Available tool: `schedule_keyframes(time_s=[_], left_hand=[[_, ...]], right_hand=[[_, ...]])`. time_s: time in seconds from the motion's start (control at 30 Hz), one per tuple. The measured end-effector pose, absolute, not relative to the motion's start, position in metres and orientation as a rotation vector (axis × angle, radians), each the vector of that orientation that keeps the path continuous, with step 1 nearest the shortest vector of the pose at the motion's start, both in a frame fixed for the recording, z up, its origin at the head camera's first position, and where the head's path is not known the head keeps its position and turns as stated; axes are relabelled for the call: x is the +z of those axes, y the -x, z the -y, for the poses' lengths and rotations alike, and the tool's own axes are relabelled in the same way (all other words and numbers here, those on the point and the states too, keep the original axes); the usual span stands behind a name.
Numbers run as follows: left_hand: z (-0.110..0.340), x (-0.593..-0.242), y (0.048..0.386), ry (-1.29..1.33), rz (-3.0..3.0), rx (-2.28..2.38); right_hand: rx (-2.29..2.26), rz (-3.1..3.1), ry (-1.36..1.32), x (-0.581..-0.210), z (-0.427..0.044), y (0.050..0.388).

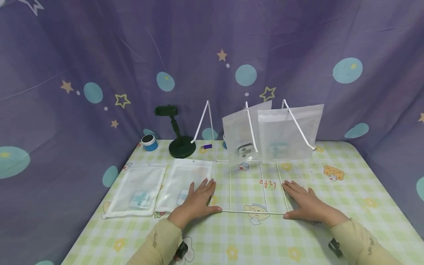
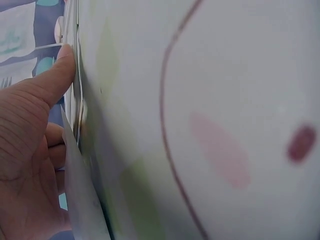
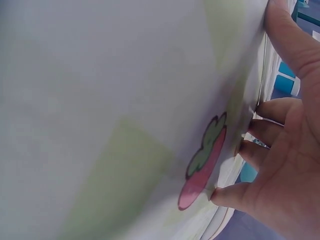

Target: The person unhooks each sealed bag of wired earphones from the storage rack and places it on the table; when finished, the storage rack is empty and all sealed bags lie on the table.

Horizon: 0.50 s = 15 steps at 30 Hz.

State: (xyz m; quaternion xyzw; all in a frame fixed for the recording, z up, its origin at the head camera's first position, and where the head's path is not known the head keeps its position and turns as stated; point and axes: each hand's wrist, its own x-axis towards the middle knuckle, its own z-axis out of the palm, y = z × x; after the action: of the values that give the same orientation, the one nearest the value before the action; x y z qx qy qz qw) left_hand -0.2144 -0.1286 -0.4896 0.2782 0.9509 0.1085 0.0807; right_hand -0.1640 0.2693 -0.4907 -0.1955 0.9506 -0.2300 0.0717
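A: Head view first, what do we have?
B: White wire rack (image 1: pixel 254 212) mid-table, base flat on the green-and-white checked tablecloth (image 1: pixel 351 198), prongs up at the back. We see a frosted bag with a grey-and-white item (image 1: pixel 237 127) on the middle prong, a frosted bag with a teal item (image 1: pixel 288 127) on the right one.
A: Hands?
B: Left hand (image 1: pixel 200 200) open, fingers spread, thumb at the near left corner of the base. Right hand (image 1: pixel 306 202) open too, at the near right corner.
A: Left side?
B: Two flat white-edged pouches (image 1: pixel 139 180) side by side, the inner one partly under the left hand. Behind: dark green stand (image 1: pixel 181 147), blue dark-topped jar (image 1: pixel 150 143).
A: Left wrist?
B: Thumb straight, a pouch edge beside the fingers; the cloth fills most of it.
A: Right wrist?
B: We've got thumb and fingers apart, fingertips down, near a red-and-green printed strawberry (image 3: pixel 205 167). Contact with the wire, we can't tell there.
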Motion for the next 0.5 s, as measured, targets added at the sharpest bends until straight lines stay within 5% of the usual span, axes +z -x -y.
schedule_keyframes(time_s=[0.5], left_hand=[[0.127, -0.491, 0.215, -0.821, -2.857, 0.326]], right_hand=[[-0.794, -2.884, 0.553, -0.473, -0.282, 0.180]])
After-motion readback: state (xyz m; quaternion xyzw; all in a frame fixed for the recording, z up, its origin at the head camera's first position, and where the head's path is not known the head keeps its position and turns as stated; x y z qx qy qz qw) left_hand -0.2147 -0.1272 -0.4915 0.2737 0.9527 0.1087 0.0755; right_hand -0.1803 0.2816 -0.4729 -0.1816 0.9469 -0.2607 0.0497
